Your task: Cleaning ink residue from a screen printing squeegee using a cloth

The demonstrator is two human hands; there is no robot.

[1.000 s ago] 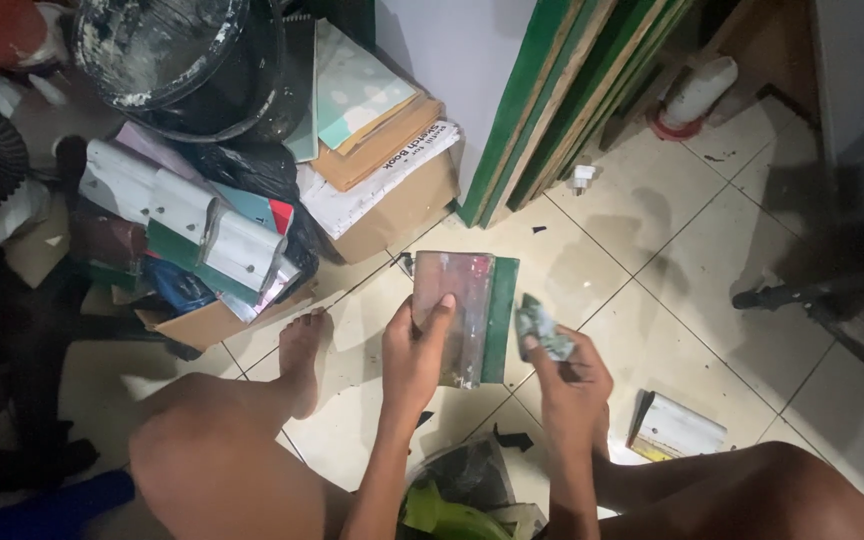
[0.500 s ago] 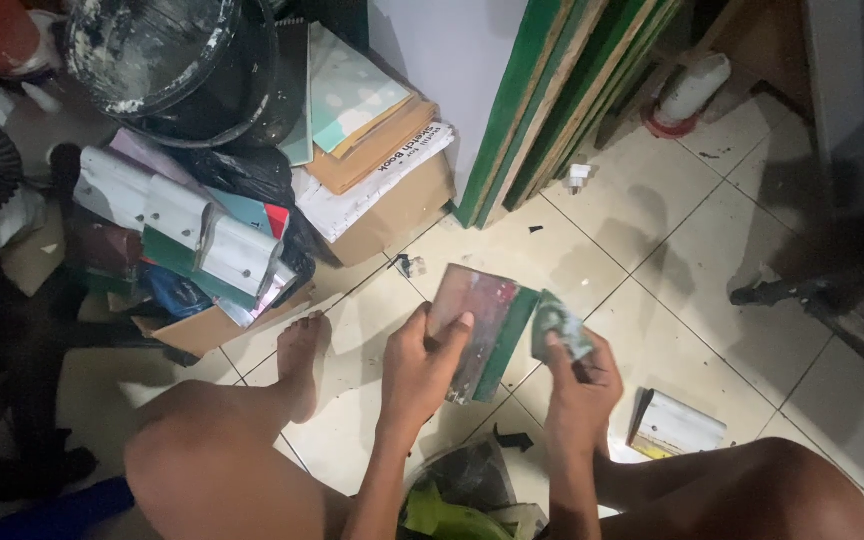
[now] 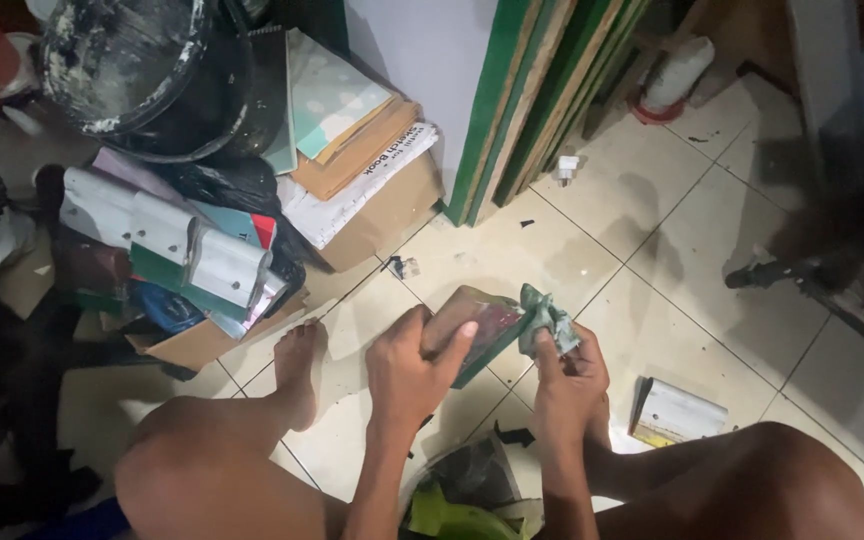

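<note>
1. a dim room with a pale tiled floor [image 3: 642, 250], seen from above; the person sits on it with bare knees spread.
2. the left hand [image 3: 414, 365] grips a flat rectangular panel [image 3: 487, 330], brownish on its face with a green edge, held tilted just above the floor; thumb on top, fingers [image 3: 449, 345] wrapped over the near end and pressed together.
3. the right hand [image 3: 567, 375] pinches a crumpled greenish cloth [image 3: 544, 315] in closed fingers, the cloth touching the far right corner of the panel.
4. the person's bare foot [image 3: 297, 360] rests on the floor just left of the panel.
5. a small white box [image 3: 680, 412] lies on the floor to the right of the panel, near the right knee.
6. below the panel, between the legs, sits something yellow-green [image 3: 452, 515] under dark plastic.
7. far left of the panel, a cardboard box [image 3: 382, 215] carries stacked books and paper, with a paint-stained black bucket [image 3: 142, 70] behind it.
8. beyond the panel, green-edged boards [image 3: 522, 100] lean upright against a white wall.
</note>
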